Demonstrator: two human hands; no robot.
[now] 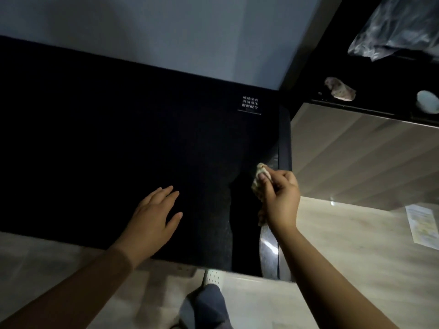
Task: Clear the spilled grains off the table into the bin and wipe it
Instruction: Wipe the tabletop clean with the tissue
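R hand (281, 200) grip pinches cloth (260, 176) at table (95, 138) edge; L hand (152, 217) flat, fingers straight

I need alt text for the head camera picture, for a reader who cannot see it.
A right hand grips a crumpled pale cloth at the right edge of a black table, as if wiping it. The left hand is open, fingers spread, over the table's near side. The light is dim; no grains show.
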